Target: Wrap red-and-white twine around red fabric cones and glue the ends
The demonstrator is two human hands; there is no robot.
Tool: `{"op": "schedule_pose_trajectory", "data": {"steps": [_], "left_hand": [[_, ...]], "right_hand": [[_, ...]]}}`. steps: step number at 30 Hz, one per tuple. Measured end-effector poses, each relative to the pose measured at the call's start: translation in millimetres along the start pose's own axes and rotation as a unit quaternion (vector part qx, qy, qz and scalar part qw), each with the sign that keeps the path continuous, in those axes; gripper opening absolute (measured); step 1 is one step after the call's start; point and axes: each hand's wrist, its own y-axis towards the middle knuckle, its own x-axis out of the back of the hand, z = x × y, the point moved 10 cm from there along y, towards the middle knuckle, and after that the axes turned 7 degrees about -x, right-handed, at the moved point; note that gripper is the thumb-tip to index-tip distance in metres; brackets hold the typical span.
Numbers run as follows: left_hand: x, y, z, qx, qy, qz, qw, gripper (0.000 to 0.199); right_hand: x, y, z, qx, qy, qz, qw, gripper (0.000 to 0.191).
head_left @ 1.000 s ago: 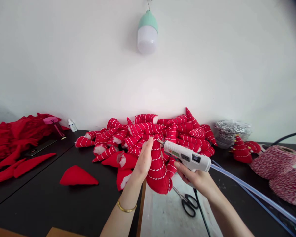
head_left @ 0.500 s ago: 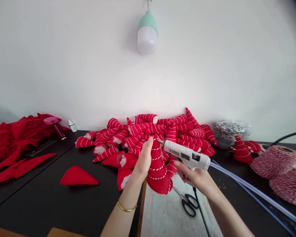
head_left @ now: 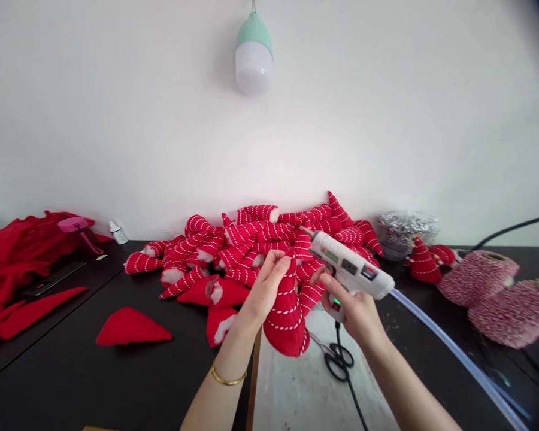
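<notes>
Left hand (head_left: 265, 287) closed round a red fabric cone (head_left: 287, 314) with white stripes, fingers wrapped just under its tip; cone stands tip up, slightly tilted, held above the worktop (head_left: 63, 359) in front of a heap of striped red cones (head_left: 251, 245). Right hand (head_left: 353, 314) firmly grips the handle of a white hot glue gun (head_left: 348, 263), nozzle (head_left: 304, 230) pointing up and left, near the cone tip but not touching it. Green light on the grip is lit. A long clear glue stick (head_left: 453, 353) runs from the back of the gun down to the right; a black cord (head_left: 341, 359) drops from the handle past black-handled scissors (head_left: 336, 362) on a pale board (head_left: 309, 389).

Nearby: a plain red felt cone (head_left: 130, 328) on the worktop, two spools of red-and-white twine (head_left: 478, 278) on the right.

Left fingers sit close to the nozzle's line, so it seems best to keep the cone steady, the hot tip clear of the fingertips, and the cord slack.
</notes>
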Motion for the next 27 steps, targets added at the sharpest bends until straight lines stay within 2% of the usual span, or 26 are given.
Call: {"op": "schedule_pose_trajectory", "data": {"steps": [3, 8, 14, 19, 27], "left_hand": [[-19.7, -3, 4, 0.014, 0.020, 0.058, 0.998, 0.025], [-31.4, -6, 4, 0.008, 0.047, 0.069, 0.996, 0.021], [-37.0, -8, 0, -0.006, 0.085, 0.083, 0.993, 0.024], [-41.4, -7, 4, 0.004, 0.049, 0.107, 0.993, 0.021], [-43.2, -9, 13, 0.042, 0.002, 0.127, 0.991, 0.020]], "right_hand": [[5, 11, -5, 0.000, 0.097, -0.043, 0.994, 0.034], [6, 19, -11, -0.024, 0.147, -0.051, 0.988, 0.039], [7, 19, -10, -0.038, 0.165, -0.056, 0.984, 0.039], [8, 21, -15, -0.064, 0.174, -0.052, 0.981, 0.040], [1, 23, -12, -0.063, 0.193, 0.004, 0.979, 0.041]]}}
